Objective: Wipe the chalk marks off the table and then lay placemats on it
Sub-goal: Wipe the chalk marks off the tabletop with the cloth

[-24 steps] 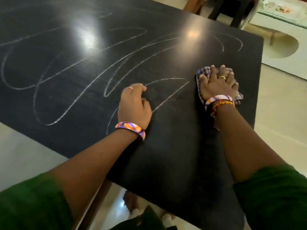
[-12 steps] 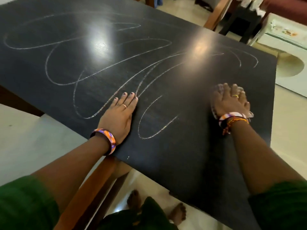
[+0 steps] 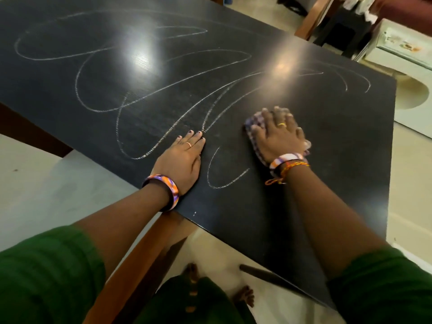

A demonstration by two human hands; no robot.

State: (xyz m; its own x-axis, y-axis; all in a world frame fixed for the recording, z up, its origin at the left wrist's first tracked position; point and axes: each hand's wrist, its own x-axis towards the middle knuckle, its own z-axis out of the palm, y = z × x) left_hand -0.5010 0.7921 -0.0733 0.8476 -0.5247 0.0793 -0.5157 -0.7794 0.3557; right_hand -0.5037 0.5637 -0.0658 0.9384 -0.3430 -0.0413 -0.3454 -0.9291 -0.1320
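— While the left hand (image 3: 181, 157) lies flat on the black table (image 3: 327, 141), fingers straight and together, what is the right hand (image 3: 278, 134) doing?

— It presses a checked cloth (image 3: 253, 136) onto the tabletop, fingers spread apart over it rather than curled round it. The cloth shows at the hand's nine o'clock side and under the wrist.

— And the chalk marks (image 3: 145, 94)?

— White loops cover the table from about ten o'clock to one o'clock of the hands. One short curl sits between the two hands, near the table's front edge. The left fingertips touch a line where several strokes meet.

— Anything else on the person?

— Green sleeves (image 3: 46, 272), a patterned bangle (image 3: 167, 190) on the left wrist, a bangle and threads on the right, and a ring on each hand.
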